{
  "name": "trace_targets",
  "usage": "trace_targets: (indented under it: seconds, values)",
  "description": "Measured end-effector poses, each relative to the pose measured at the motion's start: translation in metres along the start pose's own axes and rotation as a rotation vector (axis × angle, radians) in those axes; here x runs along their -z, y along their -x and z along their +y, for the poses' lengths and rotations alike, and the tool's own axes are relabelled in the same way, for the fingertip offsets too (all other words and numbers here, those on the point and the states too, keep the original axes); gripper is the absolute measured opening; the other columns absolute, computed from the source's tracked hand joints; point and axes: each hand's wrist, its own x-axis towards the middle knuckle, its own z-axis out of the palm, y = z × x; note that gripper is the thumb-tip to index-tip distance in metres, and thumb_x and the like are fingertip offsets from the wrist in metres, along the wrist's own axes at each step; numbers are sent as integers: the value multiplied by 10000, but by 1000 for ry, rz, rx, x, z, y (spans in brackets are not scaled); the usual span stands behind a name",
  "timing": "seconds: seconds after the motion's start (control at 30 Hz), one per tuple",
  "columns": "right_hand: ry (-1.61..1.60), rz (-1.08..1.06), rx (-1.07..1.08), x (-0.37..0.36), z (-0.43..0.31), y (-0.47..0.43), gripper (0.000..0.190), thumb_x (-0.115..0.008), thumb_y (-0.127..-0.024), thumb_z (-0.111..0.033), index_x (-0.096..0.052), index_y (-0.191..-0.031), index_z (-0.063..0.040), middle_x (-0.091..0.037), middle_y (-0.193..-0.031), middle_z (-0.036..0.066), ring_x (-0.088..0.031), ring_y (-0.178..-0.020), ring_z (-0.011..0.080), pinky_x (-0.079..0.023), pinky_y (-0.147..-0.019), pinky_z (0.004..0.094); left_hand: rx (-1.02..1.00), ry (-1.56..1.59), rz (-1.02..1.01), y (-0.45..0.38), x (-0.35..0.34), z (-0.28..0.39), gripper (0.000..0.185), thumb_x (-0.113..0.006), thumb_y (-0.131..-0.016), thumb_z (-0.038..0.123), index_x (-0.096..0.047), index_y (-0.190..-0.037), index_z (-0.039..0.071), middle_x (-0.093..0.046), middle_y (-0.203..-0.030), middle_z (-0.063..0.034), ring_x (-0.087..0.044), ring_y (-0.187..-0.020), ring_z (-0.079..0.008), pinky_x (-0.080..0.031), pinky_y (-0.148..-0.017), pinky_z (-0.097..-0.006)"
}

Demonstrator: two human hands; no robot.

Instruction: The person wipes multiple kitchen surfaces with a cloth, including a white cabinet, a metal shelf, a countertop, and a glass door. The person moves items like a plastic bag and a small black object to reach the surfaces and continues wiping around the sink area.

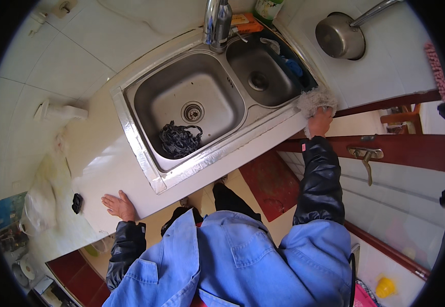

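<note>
My right hand [319, 123] grips a greyish, fuzzy mesh scrubbing cloth [316, 100] and presses it on the counter's right end, beside the small sink bowl [241, 57]. Well to the left, my left hand [119, 206] rests palm down near the front edge of the white countertop [96, 153], fingers spread and holding nothing. Between the hands lies the large stainless-steel sink bowl [176, 84]. A crumpled dark mesh or plastic bundle [179, 140] sits in it, in front of the drain strainer [193, 112]. Silvery foil tape [199, 163] borders the sink.
A chrome faucet [210, 23] rises behind the sink. A dark green basket [308, 78] holds a blue cloth [293, 67]. A saucepan [333, 36] hangs on the right wall. The door handle [367, 157] stands near my right forearm. A small black object [77, 203] lies left of my left hand.
</note>
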Motion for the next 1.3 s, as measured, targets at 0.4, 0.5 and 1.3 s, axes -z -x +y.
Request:
trace_targets:
  seconds: [0.4, 0.5, 1.3]
  values:
    - [-327, -17, 577, 68, -100, 159, 303, -627, -735, -42, -647, -1036, -64, -551, -1141, 196, -523, -1054, 438, -469, -873, 522, 30, 38, -15, 5, 15, 9, 839, -448, -1000, 548, -224, -1570, -25, -187, -1658, -219, -125, -1549, -346, -137, -1193, -574]
    - [-486, -41, 740, 85, -127, 189, 289, -623, -740, -67, -658, -1027, -67, -555, -1086, 170, -531, -1020, 419, -478, -819, 500, 24, 55, -11, 7, 19, 11, 840, -462, -995, 534, -225, -1566, -35, -188, -1655, -229, -125, -1548, -354, -127, -1193, -577]
    - [-214, -293, 924, 4, -311, -38, 419, -699, -795, -40, -652, -1206, -106, -583, -1226, 190, -544, -1129, 445, -506, -924, 495, 3, 127, 65, 12, 30, 18, 867, -544, -955, 508, -252, -1551, -49, -208, -1640, -246, -139, -1543, -361, -127, -1184, -592]
